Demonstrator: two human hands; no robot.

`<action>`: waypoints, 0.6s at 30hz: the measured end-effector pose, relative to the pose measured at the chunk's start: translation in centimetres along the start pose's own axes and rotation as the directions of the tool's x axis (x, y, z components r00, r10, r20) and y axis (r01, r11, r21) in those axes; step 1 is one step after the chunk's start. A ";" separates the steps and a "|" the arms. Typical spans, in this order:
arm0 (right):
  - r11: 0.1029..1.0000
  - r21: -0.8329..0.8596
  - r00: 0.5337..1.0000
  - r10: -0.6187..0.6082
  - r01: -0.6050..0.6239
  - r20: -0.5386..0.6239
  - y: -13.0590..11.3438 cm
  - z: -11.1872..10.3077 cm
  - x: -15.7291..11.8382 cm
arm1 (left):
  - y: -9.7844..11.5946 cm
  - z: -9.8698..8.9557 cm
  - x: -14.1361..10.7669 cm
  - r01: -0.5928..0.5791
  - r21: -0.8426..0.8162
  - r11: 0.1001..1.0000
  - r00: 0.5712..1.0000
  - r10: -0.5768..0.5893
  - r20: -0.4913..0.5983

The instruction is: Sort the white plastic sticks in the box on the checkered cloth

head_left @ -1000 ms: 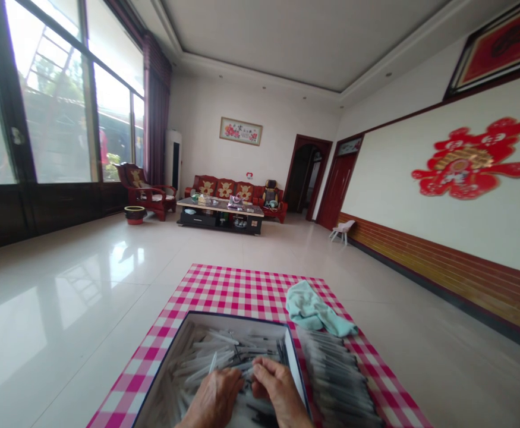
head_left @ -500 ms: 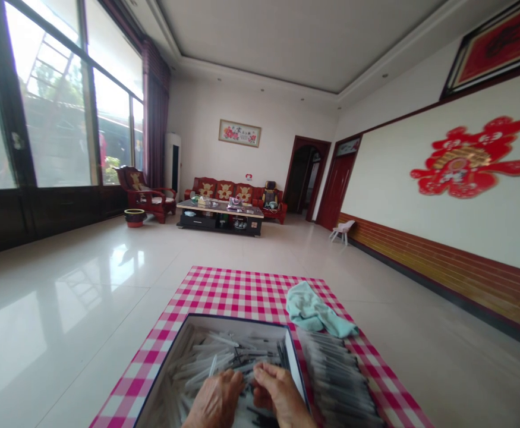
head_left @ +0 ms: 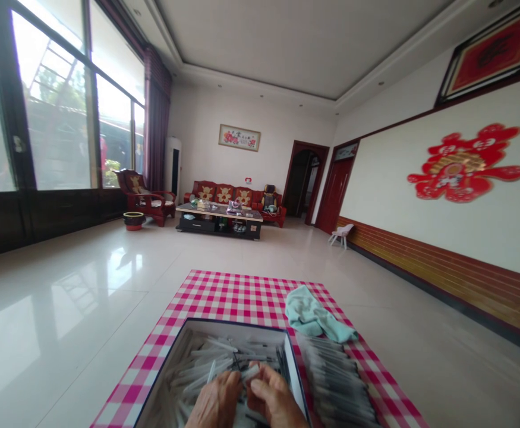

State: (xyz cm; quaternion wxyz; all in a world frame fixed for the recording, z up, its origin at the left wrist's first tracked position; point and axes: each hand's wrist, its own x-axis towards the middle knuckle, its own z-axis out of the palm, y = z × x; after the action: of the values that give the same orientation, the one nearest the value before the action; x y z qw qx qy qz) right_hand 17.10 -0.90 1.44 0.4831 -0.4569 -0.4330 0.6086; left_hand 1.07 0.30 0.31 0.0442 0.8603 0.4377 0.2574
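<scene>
Both hands are close together over an open box point(head_left: 237, 326) with a dark blue rim and white inner walls. Inside lie many translucent white pen barrels point(head_left: 217, 351) in a loose heap, with thin black pieces point(head_left: 281, 356) along the right side. My right hand point(head_left: 277, 395) is closed, pinching a short pale translucent pen part point(head_left: 249, 373) between thumb and fingers. Just beside it, my left hand point(head_left: 217, 399) has its fingers curled together, back of the hand upward. What those left fingers grip is hidden.
A blurred pile of clear pens with dark ends point(head_left: 342, 380) lies right of the box. A mint green cloth point(head_left: 315, 315) rests crumpled behind that pile. Under everything is a pink-and-white checked tablecloth point(head_left: 237, 294). A coffee table point(head_left: 219, 220) and sofa point(head_left: 224, 193) stand farther off.
The pale pen part now shows more clearly between my hands, with my right fingers turned around it. Both hands stay over the box; the view has tilted slightly upward.
</scene>
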 end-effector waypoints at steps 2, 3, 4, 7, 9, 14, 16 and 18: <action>0.999 0.040 0.997 0.011 -0.014 0.073 -0.4 0.4 -0.3 | -0.4 0.1 0.0 -0.053 -0.119 0.991 0.996 0.044 -0.074; 0.998 0.049 0.996 0.024 -0.028 0.082 -0.6 0.7 -0.4 | -0.6 0.3 0.0 -0.099 -0.175 0.980 0.990 0.080 -0.114; 0.999 0.033 0.997 0.030 -0.033 0.074 -0.8 1.1 -0.5 | -0.9 0.5 0.0 -0.143 -0.229 0.963 0.982 0.109 -0.152; 0.999 -0.028 0.999 0.044 -0.044 0.011 -1.1 2.5 -0.4 | -1.8 1.5 0.0 -0.176 -0.336 0.925 0.974 0.113 -0.198; 0.999 -0.040 0.999 0.031 -0.032 -0.015 -1.1 3.4 -0.1 | -2.2 2.0 -0.1 -0.155 -0.353 0.923 0.977 0.089 -0.195; 0.991 0.011 0.973 -0.132 0.137 -0.188 -2.4 2.1 0.6 | -2.0 1.3 -0.4 -0.100 -0.168 0.981 0.955 0.047 -0.293; 0.969 -0.054 0.934 -0.246 0.240 -0.258 -4.2 -0.1 0.4 | -1.8 0.9 -0.4 -0.074 -0.141 0.987 0.949 0.026 -0.313; 0.949 -0.115 0.903 -0.316 0.295 -0.293 -6.4 -3.2 0.0 | -1.7 0.7 -0.4 -0.069 -0.122 0.990 0.942 0.025 -0.336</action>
State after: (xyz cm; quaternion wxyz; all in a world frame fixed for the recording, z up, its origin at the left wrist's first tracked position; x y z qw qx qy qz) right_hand 21.49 0.39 6.93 0.6181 -0.4885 -0.4391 0.4319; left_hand -0.03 1.14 -0.93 0.0202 0.8098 0.4002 0.4285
